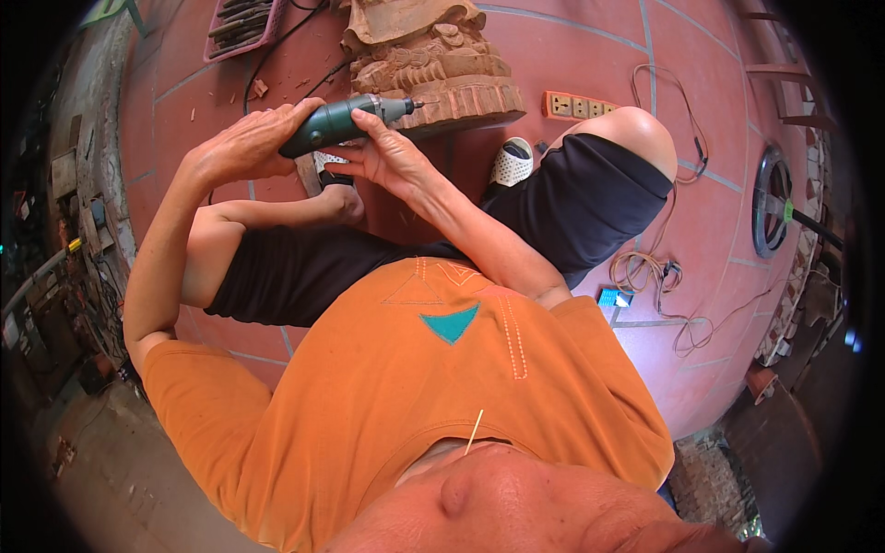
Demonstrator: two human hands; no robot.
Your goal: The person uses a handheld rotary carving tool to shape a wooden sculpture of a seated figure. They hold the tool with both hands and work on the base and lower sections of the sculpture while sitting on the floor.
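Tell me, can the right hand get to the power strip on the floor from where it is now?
Probably not freely: the right hand is wrapped around the green rotary tool together with the left hand. The power strip lies apart, beyond the raised knee, with open floor around it.

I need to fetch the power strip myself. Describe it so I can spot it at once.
Start at the carved wooden sculpture on the red tiled floor. Just to the right of its base lies the power strip, a flat orange bar with a row of sockets, unlike the loose cables nearby.
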